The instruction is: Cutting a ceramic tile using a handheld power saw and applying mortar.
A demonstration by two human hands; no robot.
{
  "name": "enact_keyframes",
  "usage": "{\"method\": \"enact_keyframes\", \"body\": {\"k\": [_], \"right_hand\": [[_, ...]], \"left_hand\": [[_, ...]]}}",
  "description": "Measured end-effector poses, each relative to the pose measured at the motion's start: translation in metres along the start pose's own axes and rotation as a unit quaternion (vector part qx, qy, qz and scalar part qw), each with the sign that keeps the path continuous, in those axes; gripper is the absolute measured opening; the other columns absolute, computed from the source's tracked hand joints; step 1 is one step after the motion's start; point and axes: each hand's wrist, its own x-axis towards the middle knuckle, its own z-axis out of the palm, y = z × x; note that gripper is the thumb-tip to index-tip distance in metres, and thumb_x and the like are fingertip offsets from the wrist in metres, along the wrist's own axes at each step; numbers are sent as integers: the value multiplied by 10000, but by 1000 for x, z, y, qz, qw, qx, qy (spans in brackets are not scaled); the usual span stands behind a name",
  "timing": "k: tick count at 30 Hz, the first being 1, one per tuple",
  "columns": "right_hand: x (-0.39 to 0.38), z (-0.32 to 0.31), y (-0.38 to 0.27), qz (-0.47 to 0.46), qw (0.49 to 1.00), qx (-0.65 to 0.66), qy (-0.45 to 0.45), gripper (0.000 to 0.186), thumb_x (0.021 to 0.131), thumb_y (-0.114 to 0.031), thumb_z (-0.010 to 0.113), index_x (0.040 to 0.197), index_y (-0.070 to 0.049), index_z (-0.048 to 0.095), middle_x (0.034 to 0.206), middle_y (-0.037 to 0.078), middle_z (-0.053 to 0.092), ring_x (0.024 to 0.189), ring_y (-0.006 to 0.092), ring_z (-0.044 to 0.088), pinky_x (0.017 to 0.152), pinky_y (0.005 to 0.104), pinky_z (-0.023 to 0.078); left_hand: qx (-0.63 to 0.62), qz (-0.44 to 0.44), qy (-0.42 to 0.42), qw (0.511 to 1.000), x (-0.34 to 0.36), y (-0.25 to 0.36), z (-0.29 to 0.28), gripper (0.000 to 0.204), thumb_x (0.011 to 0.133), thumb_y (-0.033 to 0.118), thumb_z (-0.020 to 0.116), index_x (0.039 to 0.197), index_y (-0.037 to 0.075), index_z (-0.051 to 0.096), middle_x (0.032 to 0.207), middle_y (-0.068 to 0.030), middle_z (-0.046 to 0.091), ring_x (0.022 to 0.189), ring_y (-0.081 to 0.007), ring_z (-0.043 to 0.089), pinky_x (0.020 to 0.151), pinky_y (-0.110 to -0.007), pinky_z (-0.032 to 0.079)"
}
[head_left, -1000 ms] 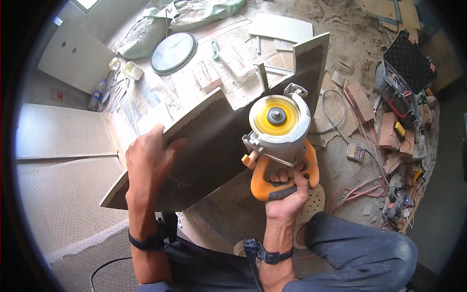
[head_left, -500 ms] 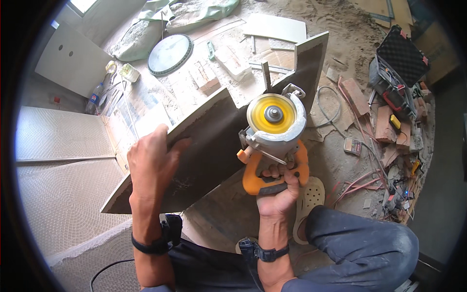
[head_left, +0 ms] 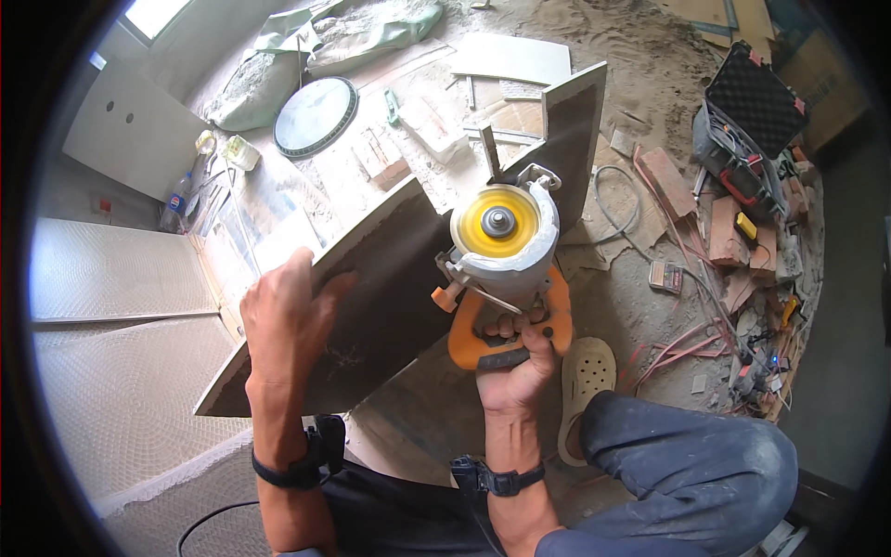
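My right hand [head_left: 516, 367] is closed round the orange handle of a power tile cutter [head_left: 506, 269]. Its round yellow blade faces up at me, partly ringed by a dusty grey guard. Beside the blade stands a tilted tile [head_left: 371, 297], dark on the side toward me, with a notch cut into its upper edge. A narrow strip [head_left: 490, 150] sticks up within that notch. My left hand [head_left: 288, 320] grips the tile's upper left edge, fingers over the far side and thumb on the dark face.
Bricks [head_left: 666, 181], cables and an open tool case [head_left: 742, 139] lie on the right. A round lid-like disc [head_left: 316, 116] and filled sacks [head_left: 255, 88] are at the back. Textured panels [head_left: 121, 269] cover the left. My clog [head_left: 587, 376] is near the cutter.
My right hand has drawn the cutter slightly left, along the tile toward the notch's left side. My left hand keeps its hold on the tile edge. The whole view has shifted a little.
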Motion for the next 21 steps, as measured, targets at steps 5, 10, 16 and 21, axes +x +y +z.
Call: {"method": "enact_keyframes", "body": {"k": [5, 10, 16, 21], "right_hand": [[2, 0, 1, -15, 1000, -8, 8, 302, 772, -114, 734, 1026, -140, 573, 868, -9, 559, 777, 140, 558, 759, 339, 510], [3, -2, 2, -6, 1000, 19, -22, 301, 803, -101, 693, 1058, -152, 540, 876, -22, 549, 831, 153, 532, 828, 353, 487], [4, 2, 4, -22, 1000, -8, -9, 389, 781, -123, 711, 1138, -136, 557, 889, -16, 575, 803, 135, 553, 789, 336, 506], [4, 9, 3, -38, 999, -36, 7, 491, 776, -140, 716, 1240, -119, 558, 892, -8, 594, 782, 125, 577, 736, 314, 524]], "left_hand": [[-9, 6, 6, 1000, 2, 2, 3, 408, 831, 368, 768, 823, 4, 583, 748, -241, 658, 768, -436, 666, 686, -495, 499], [-6, 2, 8, 1000, 2, 0, 4, 408, 832, 370, 765, 827, 5, 581, 750, -240, 658, 769, -438, 663, 687, -500, 497], [-8, 14, 20, 1000, -1, 0, 3, 412, 826, 373, 769, 823, 10, 573, 750, -236, 657, 767, -441, 658, 683, -504, 494], [-7, 15, 24, 1000, -2, 0, 5, 415, 820, 374, 774, 817, 13, 569, 735, -232, 650, 754, -441, 652, 676, -502, 491]]}}
